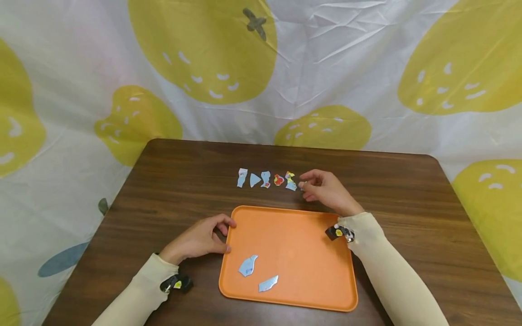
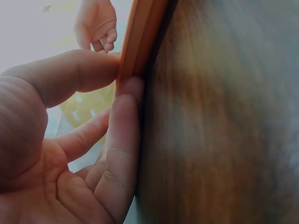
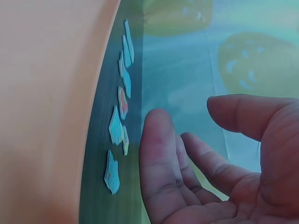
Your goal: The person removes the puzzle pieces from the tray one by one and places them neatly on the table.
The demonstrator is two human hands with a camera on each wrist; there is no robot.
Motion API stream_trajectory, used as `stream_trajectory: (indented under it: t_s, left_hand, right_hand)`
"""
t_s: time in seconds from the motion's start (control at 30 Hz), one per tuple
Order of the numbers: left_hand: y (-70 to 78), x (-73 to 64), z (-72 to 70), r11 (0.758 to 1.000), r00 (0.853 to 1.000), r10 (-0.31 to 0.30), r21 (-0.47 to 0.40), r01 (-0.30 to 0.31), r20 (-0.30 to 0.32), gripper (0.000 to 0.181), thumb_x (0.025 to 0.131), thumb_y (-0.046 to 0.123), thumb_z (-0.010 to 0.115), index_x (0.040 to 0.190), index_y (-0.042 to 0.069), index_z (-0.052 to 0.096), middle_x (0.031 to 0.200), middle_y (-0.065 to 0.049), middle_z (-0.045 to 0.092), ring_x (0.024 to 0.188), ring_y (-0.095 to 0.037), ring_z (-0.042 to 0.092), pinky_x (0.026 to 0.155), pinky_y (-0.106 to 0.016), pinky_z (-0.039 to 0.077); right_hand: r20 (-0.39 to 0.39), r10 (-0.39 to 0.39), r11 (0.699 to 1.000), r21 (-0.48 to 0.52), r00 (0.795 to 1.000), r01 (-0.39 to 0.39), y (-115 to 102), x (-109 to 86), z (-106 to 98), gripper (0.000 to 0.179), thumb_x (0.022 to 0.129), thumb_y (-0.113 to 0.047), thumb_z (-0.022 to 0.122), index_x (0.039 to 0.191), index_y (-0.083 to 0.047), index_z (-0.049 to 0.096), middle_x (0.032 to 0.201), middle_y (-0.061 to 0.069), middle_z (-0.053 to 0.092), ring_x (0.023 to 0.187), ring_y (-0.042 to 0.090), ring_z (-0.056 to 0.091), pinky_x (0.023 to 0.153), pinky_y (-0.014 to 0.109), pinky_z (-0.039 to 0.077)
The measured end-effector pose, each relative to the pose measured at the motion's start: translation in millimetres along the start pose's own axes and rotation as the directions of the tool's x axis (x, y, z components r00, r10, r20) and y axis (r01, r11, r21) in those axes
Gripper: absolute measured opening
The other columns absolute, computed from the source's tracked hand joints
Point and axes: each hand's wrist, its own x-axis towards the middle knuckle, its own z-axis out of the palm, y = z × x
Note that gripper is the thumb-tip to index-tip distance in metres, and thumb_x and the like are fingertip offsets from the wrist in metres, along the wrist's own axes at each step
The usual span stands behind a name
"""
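Note:
My left hand [image 1: 202,236] holds the left rim of an orange tray [image 1: 293,253], thumb and fingertips against its edge; the left wrist view shows this rim [image 2: 135,42] close up. Two pale blue flat pieces lie on the tray: a pointed one [image 1: 247,266] and a strip-like one [image 1: 268,284]. Beyond the tray, my right hand [image 1: 328,190] hovers at the right end of a row of irregular pieces. Its thumb and fingers are apart with nothing between them. The end piece [image 3: 111,173] lies beside the fingers, partly hidden in the head view.
The row on the dark wooden table [image 1: 175,181] includes a pale strip [image 1: 242,177], a blue triangle [image 1: 254,179], a red-marked piece [image 1: 279,180] and a yellow-and-blue piece [image 1: 291,181]. A white curtain [image 1: 302,81] with yellow fruit prints hangs behind the table.

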Motion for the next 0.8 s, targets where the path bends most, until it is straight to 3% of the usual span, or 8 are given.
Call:
stream_trajectory:
  t_s: [0.3, 0.53, 0.8]
  left_hand:
    - [-0.3, -1.6, -1.4, 1.000, 1.000, 0.001, -0.024, -0.001, 0.003, 0.056, 0.081, 0.011, 0.090, 0.131, 0.012, 0.064, 0.109, -0.013, 0.061, 0.075, -0.018, 0.073, 0.072, -0.030, 0.059]
    - [-4.8, 2.3, -2.0, 0.998, 0.998, 0.055, -0.027, -0.055, 0.015, 0.055, 0.081, 0.009, 0.090, 0.131, 0.008, 0.066, 0.109, -0.015, 0.060, 0.072, -0.015, 0.069, 0.070, -0.026, 0.057]
    - [-4.1, 1.6, -4.8, 0.998, 0.998, 0.055, -0.019, -0.055, 0.013, 0.051, 0.081, 0.008, 0.090, 0.127, 0.007, 0.069, 0.109, -0.015, 0.058, 0.072, -0.016, 0.068, 0.070, -0.025, 0.056]
  right_hand:
    - [0.045, -0.032, 0.996, -0.078, 0.998, 0.035, -5, -5.7, 13, 0.043, 0.103, -0.025, 0.069, 0.136, 0.002, 0.062, 0.109, 0.024, 0.069, 0.088, 0.034, 0.076, 0.079, 0.037, 0.065]
    - [0.098, -0.068, 0.994, -0.076, 0.993, 0.075, -7, -11.3, 29, 0.042, 0.102, -0.024, 0.071, 0.134, 0.002, 0.063, 0.103, 0.025, 0.071, 0.084, 0.032, 0.075, 0.078, 0.040, 0.065]
    - [0.187, -0.128, 0.985, -0.094, 0.974, 0.147, -12, -13.4, 52, 0.040, 0.101, -0.023, 0.071, 0.132, 0.002, 0.065, 0.097, 0.024, 0.074, 0.083, 0.038, 0.074, 0.074, 0.037, 0.063]
